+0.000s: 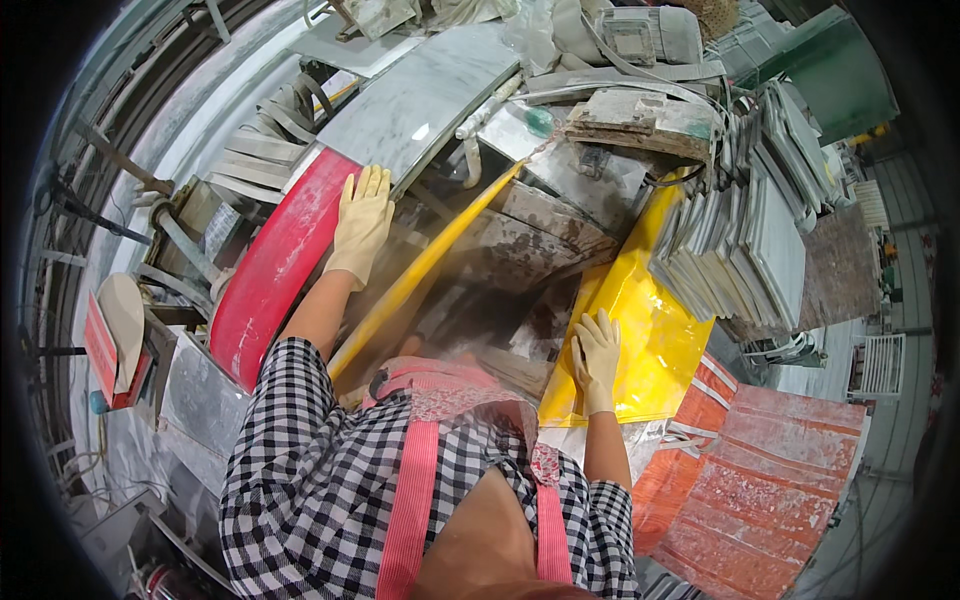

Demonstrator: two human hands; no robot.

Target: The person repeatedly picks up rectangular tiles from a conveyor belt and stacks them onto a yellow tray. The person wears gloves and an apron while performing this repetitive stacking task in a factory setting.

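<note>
Both my hands wear pale cream rubber gloves. My left hand (362, 228) lies open, fingers stretched forward, at the inner edge of a long red panel (285, 245), near where a grey-veined marble slab (415, 95) meets it. On the other side, my right hand (596, 352) rests open and flat on a glossy yellow plastic sheet (655, 350). That sheet drapes beside the recess in front of me. A narrow yellow strip (425, 262) runs slantwise between my hands, across the recess.
Several pale tiles (745, 245) stand stacked on edge at the right. Below them hangs a dusty orange sheet (745, 480). Dusty boards (640, 120) and a hose lie at the far side. Curved grey strips (255, 155) and a metal pipe (185, 240) sit at the left.
</note>
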